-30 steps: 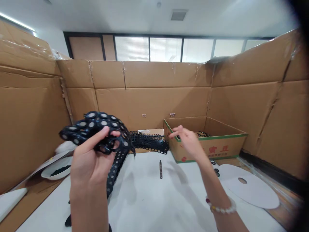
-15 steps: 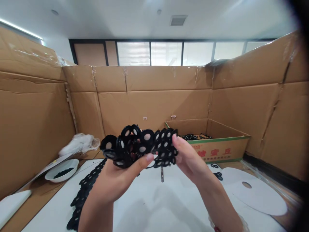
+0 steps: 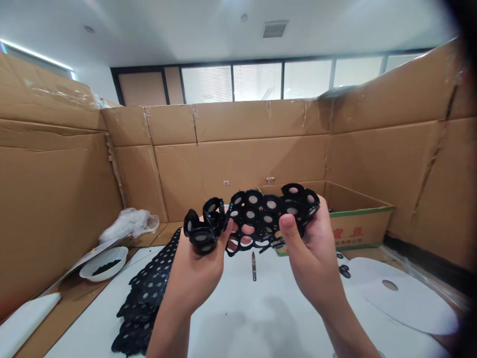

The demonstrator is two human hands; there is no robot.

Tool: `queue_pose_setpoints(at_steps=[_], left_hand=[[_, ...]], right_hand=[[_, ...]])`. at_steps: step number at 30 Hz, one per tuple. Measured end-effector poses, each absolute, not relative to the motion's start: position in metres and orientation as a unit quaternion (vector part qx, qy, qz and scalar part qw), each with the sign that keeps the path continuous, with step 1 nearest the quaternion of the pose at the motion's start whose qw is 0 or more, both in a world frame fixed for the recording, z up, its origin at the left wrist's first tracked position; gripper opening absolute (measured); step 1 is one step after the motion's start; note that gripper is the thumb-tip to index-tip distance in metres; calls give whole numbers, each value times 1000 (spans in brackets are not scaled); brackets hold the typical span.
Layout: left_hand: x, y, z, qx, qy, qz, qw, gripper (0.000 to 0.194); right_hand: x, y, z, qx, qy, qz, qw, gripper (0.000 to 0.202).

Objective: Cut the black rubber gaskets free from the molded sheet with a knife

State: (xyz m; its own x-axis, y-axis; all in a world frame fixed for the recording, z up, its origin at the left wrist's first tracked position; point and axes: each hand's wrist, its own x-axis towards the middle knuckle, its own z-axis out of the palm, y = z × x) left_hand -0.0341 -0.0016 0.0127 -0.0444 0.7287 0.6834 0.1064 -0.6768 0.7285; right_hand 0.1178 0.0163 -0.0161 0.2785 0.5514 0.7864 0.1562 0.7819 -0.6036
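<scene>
Between my hands, above the white tabletop [image 3: 238, 318], stretches a floppy black sheet with round holes [image 3: 252, 200]. My left hand [image 3: 204, 278] is closed on its left part, which curls up over the fingers. On the other end, my right hand [image 3: 311, 253] grips with the thumb in front and the fingers behind. A thin pointed metal tool [image 3: 254, 268] lies on the table below the sheet. Left of my left forearm, a pile of similar black holed sheets [image 3: 143, 293] lies partly hidden.
A cardboard box [image 3: 367, 231] with a green rim stands at back right. Small black rings [image 3: 345, 271] lie beside a white disc with a hole [image 3: 410, 293]. At left are a white bowl [image 3: 104, 273] with dark bits and a crumpled plastic bag [image 3: 128, 223]. Cardboard walls [image 3: 238, 164] enclose the table.
The bunched black sheet is now spread wider between my hands. My right hand has moved right and turned, and my left hand has shifted slightly right. More of the pile shows.
</scene>
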Motion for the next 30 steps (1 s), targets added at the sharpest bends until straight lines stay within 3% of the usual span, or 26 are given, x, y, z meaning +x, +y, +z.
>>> queue_pose_setpoints(at_steps=[5,9,12,18,25,30], left_hand=[[-34,9,11,569,366,701,223,18],[-34,18,9,517,355,733,262,17],[-34,21,8,482,351,746,298,22],[-33,24,7,467,332,698,428,34],[-30,24,9,448,264,673,527,21],[-28,22,9,451,247,666,540,21]], right_hand=[[129,32,-17,-430,-569,26,700,76],[127,21,-11,-409,-603,-54,683,46],[120,9,-10,-382,-664,-27,643,26],[111,7,-13,-393,-695,71,598,31],[109,5,-12,-373,-699,73,606,38],[106,5,-13,-344,-687,86,634,37]])
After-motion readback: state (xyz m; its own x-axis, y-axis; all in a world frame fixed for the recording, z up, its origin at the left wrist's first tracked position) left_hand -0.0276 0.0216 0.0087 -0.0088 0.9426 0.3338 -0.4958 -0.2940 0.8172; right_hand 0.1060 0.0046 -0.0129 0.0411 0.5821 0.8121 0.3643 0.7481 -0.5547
